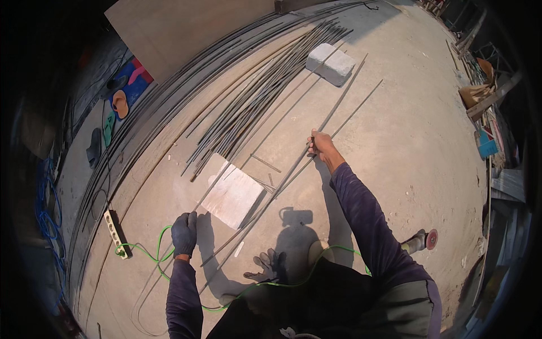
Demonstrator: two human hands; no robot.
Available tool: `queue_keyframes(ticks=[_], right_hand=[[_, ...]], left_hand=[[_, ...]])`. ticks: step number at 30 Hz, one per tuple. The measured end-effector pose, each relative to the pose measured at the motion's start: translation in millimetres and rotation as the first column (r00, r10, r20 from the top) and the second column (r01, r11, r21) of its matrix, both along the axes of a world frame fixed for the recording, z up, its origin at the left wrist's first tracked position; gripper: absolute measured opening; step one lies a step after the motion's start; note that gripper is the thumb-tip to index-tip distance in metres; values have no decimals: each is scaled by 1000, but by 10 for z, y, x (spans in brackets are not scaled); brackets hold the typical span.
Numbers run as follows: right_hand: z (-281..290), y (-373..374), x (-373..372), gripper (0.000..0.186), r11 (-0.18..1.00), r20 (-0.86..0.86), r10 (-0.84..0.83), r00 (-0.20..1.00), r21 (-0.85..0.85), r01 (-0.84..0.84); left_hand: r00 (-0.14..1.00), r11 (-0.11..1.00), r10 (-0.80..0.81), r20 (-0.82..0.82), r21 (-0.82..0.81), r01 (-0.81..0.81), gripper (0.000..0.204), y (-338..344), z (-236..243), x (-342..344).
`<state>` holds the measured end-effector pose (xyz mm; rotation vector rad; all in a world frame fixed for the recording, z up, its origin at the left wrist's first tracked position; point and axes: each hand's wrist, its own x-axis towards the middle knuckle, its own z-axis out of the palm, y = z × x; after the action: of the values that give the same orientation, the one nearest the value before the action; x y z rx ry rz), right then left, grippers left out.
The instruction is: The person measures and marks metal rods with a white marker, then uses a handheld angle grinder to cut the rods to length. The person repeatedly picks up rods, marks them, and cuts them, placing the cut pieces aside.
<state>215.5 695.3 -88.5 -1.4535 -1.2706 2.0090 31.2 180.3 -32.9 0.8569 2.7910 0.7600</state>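
My left hand (184, 233), in a dark glove, is closed around the near end of a thin steel rod (280, 101). That rod runs away from me over a pale square block (234, 192) and on to a second whitish block (331, 63). Bare and closed, my right hand (322, 144) grips another steel rod (345, 93) around its middle, slanting from far right to near left. A dark line, seemingly its shadow, falls on the concrete beside it. Short rod pieces (265, 163) lie between the square block and my right hand.
A bundle of rods (254, 93) lies beyond the square block, with long bars (164, 101) to its left. Nearer me are a power strip (116, 234), a green cable (160, 260), a loose grey glove (263, 268) and what looks like an angle grinder (418, 242). Sandals (119, 104) sit far left.
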Motion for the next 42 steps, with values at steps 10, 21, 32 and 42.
queue_keyframes(ticks=[10, 21, 32, 42], right_hand=[[-151, -797, 96, 20, 975, -30, 195, 980, -100, -197], [36, -730, 483, 41, 918, 248, 356, 901, 89, -387], [83, -1278, 437, 35, 502, 537, 487, 689, 474, -723], [283, -2127, 166, 37, 128, 532, 783, 321, 368, -921]], left_hand=[[967, 985, 172, 187, -18, -172, 37, -931, 46, 13], [922, 980, 170, 349, 39, -195, 34, -1320, 50, 45], [900, 974, 48, -433, -181, -138, 35, -913, 209, 382], [885, 841, -461, 62, -289, 458, 34, -416, -250, 1361]])
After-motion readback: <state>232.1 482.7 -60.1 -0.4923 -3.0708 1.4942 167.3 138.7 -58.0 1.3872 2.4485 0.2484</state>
